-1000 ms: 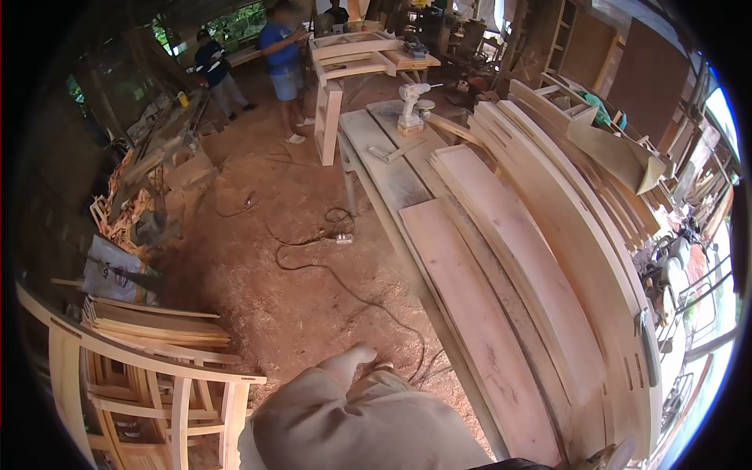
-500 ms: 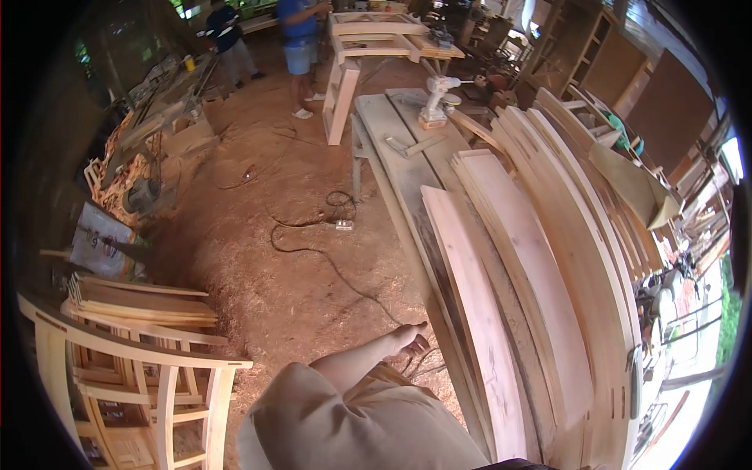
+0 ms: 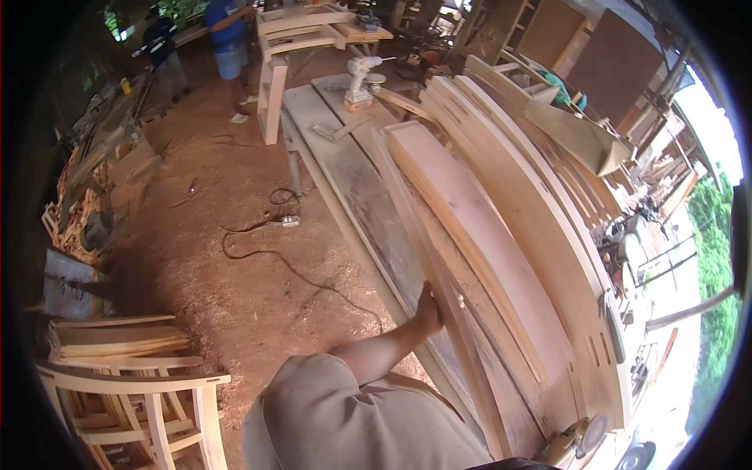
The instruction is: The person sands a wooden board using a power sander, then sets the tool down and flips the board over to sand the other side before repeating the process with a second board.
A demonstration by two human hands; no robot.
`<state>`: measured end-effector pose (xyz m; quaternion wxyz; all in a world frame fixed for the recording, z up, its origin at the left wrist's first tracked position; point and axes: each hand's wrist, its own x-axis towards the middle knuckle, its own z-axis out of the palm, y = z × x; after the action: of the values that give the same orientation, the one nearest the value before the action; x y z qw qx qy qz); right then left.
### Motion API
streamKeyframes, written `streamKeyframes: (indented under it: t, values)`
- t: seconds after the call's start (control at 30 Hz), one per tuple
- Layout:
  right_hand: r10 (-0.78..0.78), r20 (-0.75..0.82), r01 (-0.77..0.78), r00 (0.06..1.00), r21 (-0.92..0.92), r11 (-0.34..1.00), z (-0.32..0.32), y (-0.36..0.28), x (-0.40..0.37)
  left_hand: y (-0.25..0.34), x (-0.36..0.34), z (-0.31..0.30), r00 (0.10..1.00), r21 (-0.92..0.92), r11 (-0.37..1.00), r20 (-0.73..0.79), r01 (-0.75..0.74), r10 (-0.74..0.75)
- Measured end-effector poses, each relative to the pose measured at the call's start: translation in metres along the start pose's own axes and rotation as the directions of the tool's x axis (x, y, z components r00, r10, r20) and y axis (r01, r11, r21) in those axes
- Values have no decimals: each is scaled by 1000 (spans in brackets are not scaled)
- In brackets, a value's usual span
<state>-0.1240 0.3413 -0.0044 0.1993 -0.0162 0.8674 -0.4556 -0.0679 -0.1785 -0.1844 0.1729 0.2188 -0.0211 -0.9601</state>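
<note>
My left hand [image 3: 429,310] is closed round a long narrow wooden board [image 3: 468,356], with fingertips showing on its far side. The board is tipped up on its edge above the long workbench [image 3: 345,164]. Beside it, to the right, lies a stack of pale boards [image 3: 478,204]. My right hand is out of view. At the bottom right, a tool with a round disc [image 3: 591,435] rests near the board ends.
A cordless drill [image 3: 360,82] stands at the bench's far end. Chair frames [image 3: 157,407] are at the lower left, and a cable [image 3: 290,266] lies on the dirt floor. Two people stand at the back left, one by a wooden frame [image 3: 270,98].
My left hand has moved onto the board and taken hold of it. The board, flat before, is now turned up on edge. The view has swung right, and the disc tool has appeared.
</note>
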Motion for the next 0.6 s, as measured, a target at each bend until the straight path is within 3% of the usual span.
streamKeyframes:
  t: [0.07,0.1,0.17,0.3,0.4,0.43,0.47,0.5,0.53,0.6]
  values:
    - [22,4,-22,1000,23,999,-4,29,-19,3,-5,25,976,-123,973,-126,-193,178]
    - [29,15,-29,999,29,999,-4,42,-26,6,-3,35,980,-112,979,-118,-173,160]
    - [37,37,-40,999,59,997,-4,72,-38,6,-5,42,922,-89,942,-255,-322,291]
    - [33,33,-36,999,104,994,5,115,-62,-8,-3,23,912,-19,957,-309,-289,270]
    - [-257,-187,314,948,425,849,31,140,-66,-28,-35,43,909,16,968,-341,-249,239]
    - [-204,-370,347,906,375,860,43,137,-67,-34,-45,58,906,86,962,-324,-257,271]
    - [-68,-352,267,934,555,788,39,126,-60,-38,-56,72,904,152,953,-306,-263,298]
    - [94,-322,176,942,713,679,50,75,-68,-44,-77,90,914,157,970,-335,-184,228]
    - [125,-333,163,935,712,683,56,62,-64,-36,-83,108,920,161,979,-349,-125,175]
    - [214,-260,52,942,740,671,59,63,-47,-40,-64,101,938,280,950,-270,-138,216]
